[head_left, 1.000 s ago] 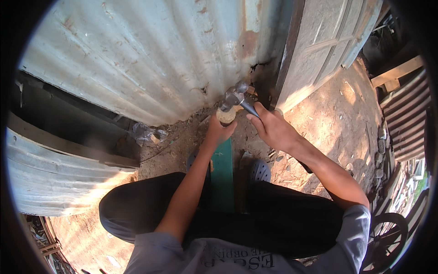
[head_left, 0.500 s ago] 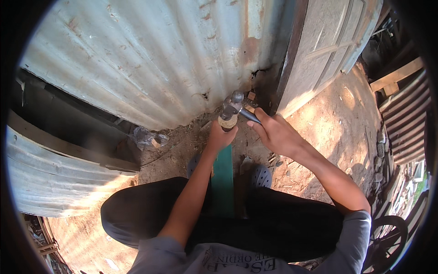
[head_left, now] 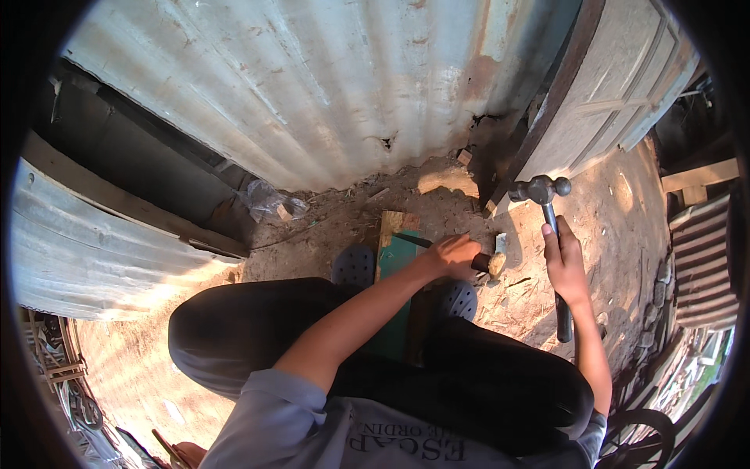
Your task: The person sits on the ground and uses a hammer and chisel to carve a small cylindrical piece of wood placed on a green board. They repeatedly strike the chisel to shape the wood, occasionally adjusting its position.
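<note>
My left hand (head_left: pixel 455 256) is wrapped round a chisel (head_left: pixel 486 264). Its dark handle has a battered tan end that points right, and the narrow dark blade reaches left over a green-painted wooden board (head_left: pixel 400 270). The board's far end shows bare wood, and its near part runs back between my legs. To the right, my right hand (head_left: pixel 564 262) grips a ball-peen hammer (head_left: pixel 539 190) by its dark shaft. The hammer's head is raised, apart from the chisel. My clog-type shoes (head_left: pixel 353 266) stand on either side of the board.
A corrugated metal wall (head_left: pixel 312 94) rises ahead, with a panelled door (head_left: pixel 605 86) at its right. A clear plastic bag (head_left: pixel 269 202) lies by the wall's foot. Wood chips litter the dirt floor (head_left: pixel 547 336). At lower left, another person's hand (head_left: pixel 190 451) shows partly.
The chisel has swung from upright to lying sideways, its handle end now toward the right. My right hand has carried the hammer away from it, to the right.
</note>
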`<move>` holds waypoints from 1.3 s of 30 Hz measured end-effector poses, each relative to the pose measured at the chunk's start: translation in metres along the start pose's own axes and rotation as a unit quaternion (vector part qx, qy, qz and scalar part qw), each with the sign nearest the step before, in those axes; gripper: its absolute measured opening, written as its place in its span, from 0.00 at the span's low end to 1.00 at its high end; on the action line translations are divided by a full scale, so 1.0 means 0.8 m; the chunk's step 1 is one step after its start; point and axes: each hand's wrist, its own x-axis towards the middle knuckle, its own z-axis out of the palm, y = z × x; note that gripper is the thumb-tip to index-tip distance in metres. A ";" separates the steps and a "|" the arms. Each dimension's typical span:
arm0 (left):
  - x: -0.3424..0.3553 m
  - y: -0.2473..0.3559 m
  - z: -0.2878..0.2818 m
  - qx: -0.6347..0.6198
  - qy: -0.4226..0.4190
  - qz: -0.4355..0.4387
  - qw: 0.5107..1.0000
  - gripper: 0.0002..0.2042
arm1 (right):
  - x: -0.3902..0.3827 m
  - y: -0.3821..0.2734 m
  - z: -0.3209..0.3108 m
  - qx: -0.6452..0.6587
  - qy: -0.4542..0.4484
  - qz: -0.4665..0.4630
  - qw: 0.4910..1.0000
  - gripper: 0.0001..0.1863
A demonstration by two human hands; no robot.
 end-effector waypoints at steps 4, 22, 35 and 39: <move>0.006 0.016 0.014 0.064 -0.201 -0.085 0.974 0.16 | -0.018 0.038 0.021 0.045 0.007 0.040 0.998 0.14; 0.011 0.028 0.033 0.082 0.027 -0.158 0.984 0.24 | -0.064 0.100 0.031 0.252 0.076 0.126 0.956 0.14; 0.025 0.006 0.049 0.058 0.141 -0.066 0.986 0.15 | -0.110 0.144 -0.045 0.271 0.279 0.158 0.908 0.17; 0.041 0.008 0.034 0.064 0.147 -0.104 0.982 0.16 | -0.109 0.129 -0.015 0.318 0.314 0.190 0.874 0.16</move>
